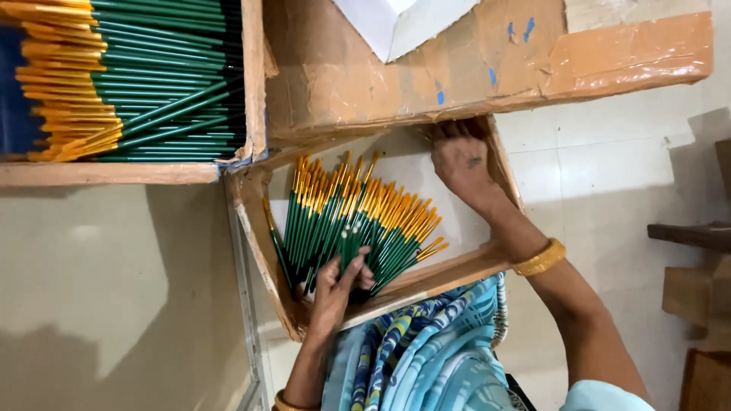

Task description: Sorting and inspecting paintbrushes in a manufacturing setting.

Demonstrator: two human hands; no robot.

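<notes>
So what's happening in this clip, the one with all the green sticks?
A person sits over an open cardboard box that holds a fanned bundle of green sticks with yellow ends. The left hand grips the bundle at its lower end. The right hand rests at the box's far corner, under a larger cardboard flap. A second box at upper left is packed with more of the same sticks.

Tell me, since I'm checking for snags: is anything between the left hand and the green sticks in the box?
Nothing visible. The left hand already rests on the fanned green sticks inside the cardboard box. The right hand is apart, at the box's far corner.
</notes>
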